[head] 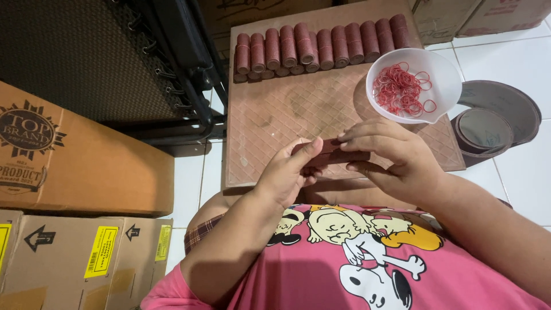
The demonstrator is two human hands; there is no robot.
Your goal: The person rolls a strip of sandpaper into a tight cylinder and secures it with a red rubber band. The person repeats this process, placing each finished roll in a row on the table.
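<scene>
- Head view: left hand (285, 172) and right hand (385, 154) both pinch a reddish-brown sandpaper roll (333, 155) at centre, fingers closed on it.
- At 1 o'clock, white bowl (442, 74) holding red rubber bands (399, 89).
- At 12 o'clock, finished rolls (321, 47) line the brown board (287, 115).

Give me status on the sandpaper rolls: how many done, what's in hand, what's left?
Done: about a dozen finished rolls lined up at the far edge of the board, some stacked two-deep. In hand: the left hand and right hand together hold one reddish-brown roll. Left: plenty of red rubber bands in the white bowl, and large coils of sandpaper on the floor.
</scene>
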